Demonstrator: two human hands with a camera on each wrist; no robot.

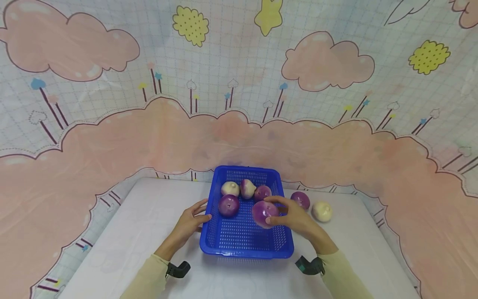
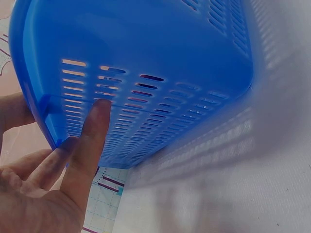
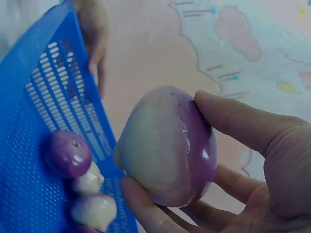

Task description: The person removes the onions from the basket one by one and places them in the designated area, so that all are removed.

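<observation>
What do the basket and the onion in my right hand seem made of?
Basket: probably molded plastic, slightly glossy, judging by its even blue color and rows of slots. Onion: smooth and shiny, with bright highlights on its purple side; natural skin or plastic imitation, I can't tell.

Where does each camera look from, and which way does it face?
Head: worn on the head, facing forward and down at the blue basket; left hand, right hand, sleeves show.
Left wrist: on that wrist, facing the blue basket's outside; left hand shows.
Right wrist: on that wrist, facing the held onion; right hand and left hand show.
Head and right wrist both show the held onion.
</observation>
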